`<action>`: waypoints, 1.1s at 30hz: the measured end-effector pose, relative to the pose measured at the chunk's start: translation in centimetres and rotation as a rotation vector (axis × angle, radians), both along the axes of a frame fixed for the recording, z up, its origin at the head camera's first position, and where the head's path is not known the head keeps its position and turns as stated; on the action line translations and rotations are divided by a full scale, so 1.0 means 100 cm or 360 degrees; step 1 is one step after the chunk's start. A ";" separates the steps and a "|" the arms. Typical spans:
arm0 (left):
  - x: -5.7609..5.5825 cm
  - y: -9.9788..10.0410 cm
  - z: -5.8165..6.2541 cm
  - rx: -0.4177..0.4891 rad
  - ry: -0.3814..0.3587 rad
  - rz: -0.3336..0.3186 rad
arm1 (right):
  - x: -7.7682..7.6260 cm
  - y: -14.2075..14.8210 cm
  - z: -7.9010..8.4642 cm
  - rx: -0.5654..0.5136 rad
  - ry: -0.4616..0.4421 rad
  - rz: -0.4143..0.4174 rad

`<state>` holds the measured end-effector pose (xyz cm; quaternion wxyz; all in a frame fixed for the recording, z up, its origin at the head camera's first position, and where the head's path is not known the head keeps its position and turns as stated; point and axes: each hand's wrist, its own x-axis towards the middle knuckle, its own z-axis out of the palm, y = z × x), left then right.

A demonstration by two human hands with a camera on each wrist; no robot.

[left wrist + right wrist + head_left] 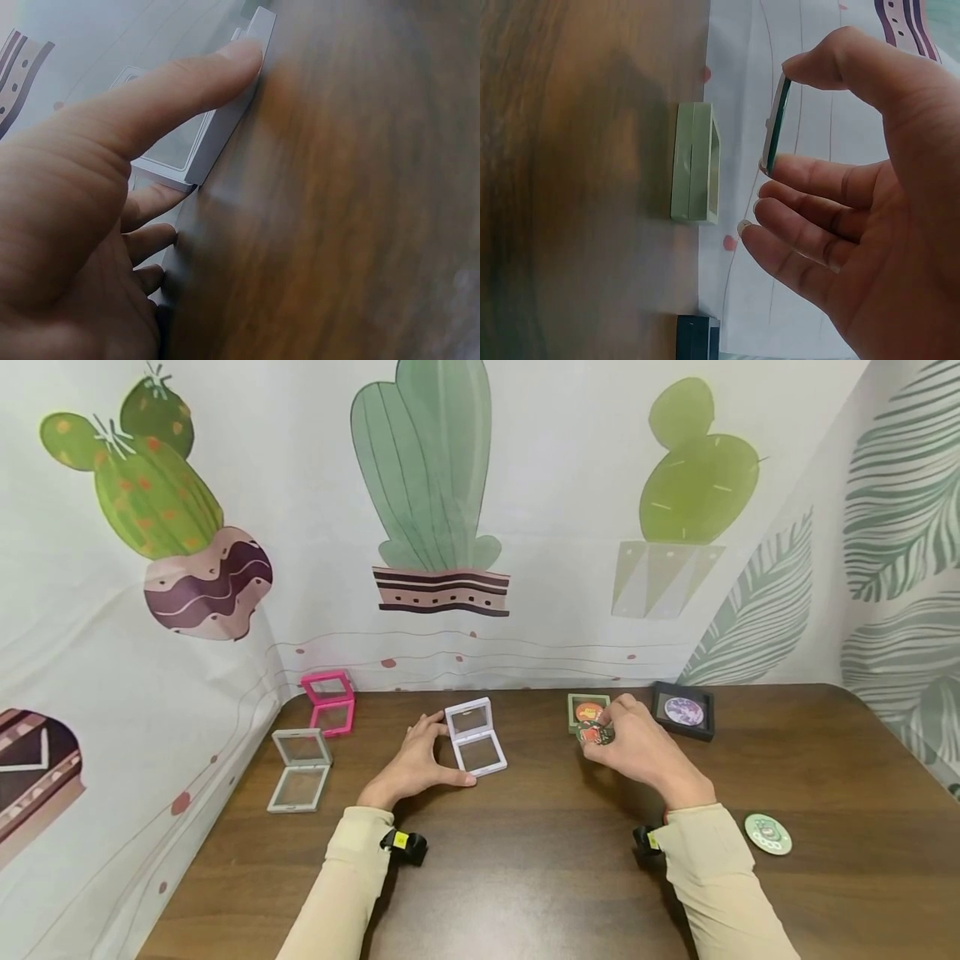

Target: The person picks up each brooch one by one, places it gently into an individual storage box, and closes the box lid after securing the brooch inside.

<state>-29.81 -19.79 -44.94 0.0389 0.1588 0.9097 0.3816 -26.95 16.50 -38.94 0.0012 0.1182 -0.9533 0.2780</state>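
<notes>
A pale lavender display frame stands unfolded at mid-table, its lid tilted up at the back. My left hand holds it from the left side. In the left wrist view the thumb presses its near edge and a fingertip touches its lower corner by the hinge. With thumb and index finger, my right hand pinches the rim of a round badge, dark with red on its face. The right wrist view shows this badge edge-on, raised off the table, near a closed green frame that holds an orange badge.
Right of the green frame lies a black frame with a purple round badge inside. A pale green badge lies beside my right sleeve. On the left, a pink frame and a grey frame stand unfolded. A cactus-print cloth hangs behind the table.
</notes>
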 end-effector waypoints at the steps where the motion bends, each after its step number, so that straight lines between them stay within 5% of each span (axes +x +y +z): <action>1: 0.000 0.000 0.000 -0.0001 0.0002 0.0000 | 0.000 -0.001 0.000 0.0000 0.0003 0.0004; 33: -0.001 0.000 -0.002 0.0025 0.0025 -0.0009 | -0.005 -0.022 -0.006 -0.0015 0.0013 0.0056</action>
